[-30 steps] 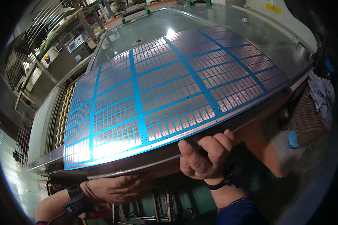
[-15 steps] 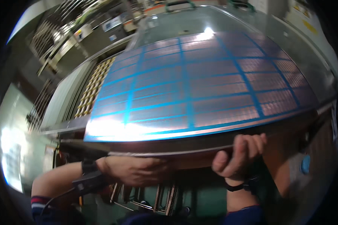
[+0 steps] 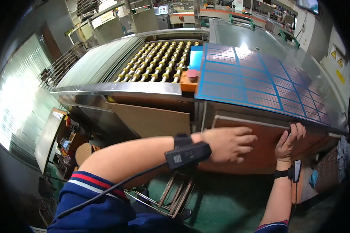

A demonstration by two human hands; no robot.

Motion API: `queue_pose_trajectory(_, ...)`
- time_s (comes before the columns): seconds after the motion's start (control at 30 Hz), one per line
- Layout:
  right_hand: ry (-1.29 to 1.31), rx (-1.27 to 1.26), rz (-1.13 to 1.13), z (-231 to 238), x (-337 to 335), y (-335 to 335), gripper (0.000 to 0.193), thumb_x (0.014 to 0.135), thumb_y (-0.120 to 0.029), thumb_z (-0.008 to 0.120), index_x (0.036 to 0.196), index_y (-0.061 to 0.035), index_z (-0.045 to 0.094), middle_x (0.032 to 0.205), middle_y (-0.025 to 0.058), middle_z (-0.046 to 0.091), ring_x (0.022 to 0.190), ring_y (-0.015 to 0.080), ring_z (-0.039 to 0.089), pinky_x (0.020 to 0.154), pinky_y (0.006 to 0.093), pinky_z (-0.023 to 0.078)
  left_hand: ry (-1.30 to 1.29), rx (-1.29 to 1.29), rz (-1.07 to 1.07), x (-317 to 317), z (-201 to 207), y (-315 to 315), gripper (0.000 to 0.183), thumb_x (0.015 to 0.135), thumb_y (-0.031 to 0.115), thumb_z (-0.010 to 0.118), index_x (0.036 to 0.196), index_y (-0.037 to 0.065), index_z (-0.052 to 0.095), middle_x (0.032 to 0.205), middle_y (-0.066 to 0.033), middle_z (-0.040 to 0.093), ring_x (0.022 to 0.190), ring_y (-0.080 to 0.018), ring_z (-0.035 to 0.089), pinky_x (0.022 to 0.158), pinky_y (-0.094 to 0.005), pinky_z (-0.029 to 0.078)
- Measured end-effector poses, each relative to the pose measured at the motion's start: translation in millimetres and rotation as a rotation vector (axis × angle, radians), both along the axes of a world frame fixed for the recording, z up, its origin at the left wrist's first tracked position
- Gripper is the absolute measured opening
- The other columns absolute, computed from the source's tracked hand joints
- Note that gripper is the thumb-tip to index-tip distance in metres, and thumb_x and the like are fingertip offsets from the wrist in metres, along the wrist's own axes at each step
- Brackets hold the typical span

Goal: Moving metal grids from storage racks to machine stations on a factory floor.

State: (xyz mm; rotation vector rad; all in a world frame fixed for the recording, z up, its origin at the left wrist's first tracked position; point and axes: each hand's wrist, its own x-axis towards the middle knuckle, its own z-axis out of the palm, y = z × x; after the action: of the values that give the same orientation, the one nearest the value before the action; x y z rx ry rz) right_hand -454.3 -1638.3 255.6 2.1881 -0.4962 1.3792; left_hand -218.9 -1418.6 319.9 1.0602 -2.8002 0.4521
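Observation:
A flat copper-coloured panel [image 3: 260, 79] with a bright blue grid lies on the machine top at the right. Below its near edge is a reddish-brown upright face [image 3: 256, 153] with a pale metal upper edge. In front of that face is my left hand [image 3: 228, 144], fingers stretched and spread, with nothing in it. Near the right end of the metal edge, my right hand [image 3: 289, 141] points upward, thumb apart from its slightly bent fingers. Its fingertips are close to the edge; whether they touch it I cannot tell.
Left of the panel run yellow rollers [image 3: 155, 64], with a red push button [image 3: 192, 73] on an orange box between. Glass-like sheets [image 3: 99, 62] lie farther left. Underfoot, a metal frame [image 3: 175, 196] stands on the green floor. A brown board [image 3: 151, 120] leans below the rollers.
My view has swung left and back, so the rollers and floor show more fully. My left hand's fingers have spread from a curled pose. The right hand keeps much the same shape.

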Motion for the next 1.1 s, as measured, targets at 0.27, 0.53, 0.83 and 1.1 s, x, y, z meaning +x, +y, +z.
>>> queue_pose_trajectory(0.27,0.181,0.458,-0.174,36,-6,136,0.044,0.101,-0.016,0.052,0.142,0.0001,0.046,0.143,0.0211,0.046,0.135,0.0402,0.041,0.114,0.0501,0.031,0.545,0.689,0.245,59,-148,284,0.043,0.089,0.026,0.066,0.126,0.007,0.057,0.12,-0.015,0.06,0.114,-0.034,0.058,0.096,-0.0484,0.047)
queue_pose_trajectory(0.53,0.464,1.31,0.15,-138,70,413,0.028,0.096,-0.024,0.059,0.105,-0.0006,0.07,0.103,0.021,0.069,0.101,0.0398,0.065,0.09,0.0464,0.052,0.881,0.859,0.578,165,-207,456,0.044,0.095,0.035,0.062,0.128,0.006,0.059,0.116,-0.0182,0.066,0.109,-0.0384,0.062,0.092,-0.0459,0.051)
queue_pose_trajectory(0.83,0.756,1.261,0.173,-124,169,448,0.011,0.083,-0.009,0.07,0.083,0.0016,0.07,0.084,0.0187,0.069,0.081,0.0337,0.068,0.076,0.0401,0.054,1.123,0.769,1.02,215,-243,655,0.041,0.093,0.035,0.065,0.123,0.007,0.062,0.113,-0.0169,0.066,0.108,-0.0371,0.063,0.093,-0.0456,0.051)
queue_pose_trajectory(1.1,0.952,1.312,0.351,-176,244,471,0.012,0.082,-0.008,0.072,0.081,0.0006,0.063,0.079,0.0173,0.065,0.077,0.0332,0.065,0.072,0.0402,0.052,1.173,0.556,1.419,165,-231,758,0.041,0.094,0.033,0.061,0.124,0.006,0.062,0.116,-0.0186,0.067,0.109,-0.0382,0.063,0.096,-0.0467,0.05)
